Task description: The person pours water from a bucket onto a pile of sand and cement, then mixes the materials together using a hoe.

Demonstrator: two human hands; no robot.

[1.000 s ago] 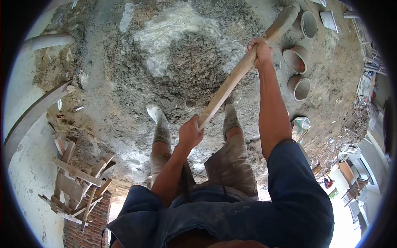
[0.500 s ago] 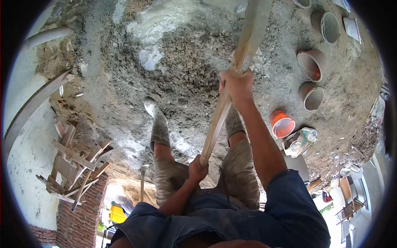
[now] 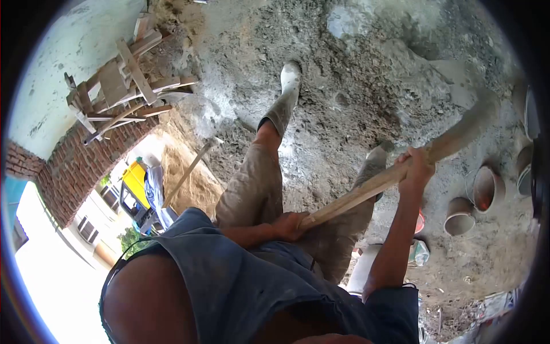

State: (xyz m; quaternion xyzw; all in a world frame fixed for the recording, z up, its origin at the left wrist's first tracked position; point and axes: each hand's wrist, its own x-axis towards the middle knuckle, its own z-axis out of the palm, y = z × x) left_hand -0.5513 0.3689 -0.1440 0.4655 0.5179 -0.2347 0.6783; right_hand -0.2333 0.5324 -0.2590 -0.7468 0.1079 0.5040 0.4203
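Note:
A long wooden handle [image 3: 358,198] slants across my lap, rising to the right. My left hand [image 3: 290,226] is closed around its lower end, close to my thigh. Farther along, my right hand [image 3: 417,167] grips the same handle with the arm stretched out. Beyond that hand the far part is greyish and blurred, and I cannot make out what tool head it carries. Below it spreads a rough heap of damp, crumbly grey-brown mix [image 3: 366,97]. My muddy boots [image 3: 290,80] stand apart at its near side.
Several buckets [image 3: 459,221] stand to the right, near a crumpled sack [image 3: 419,252]. Scrap timber [image 3: 123,86] leans by the wall and brick pillar [image 3: 94,155] at left. Another handled tool [image 3: 189,172] stands beside my left leg, with a yellow vehicle [image 3: 134,182] outside.
My view has turned, and my body leans left. The handle has swung from steep to a flatter slant toward the right, with both hands still on it.

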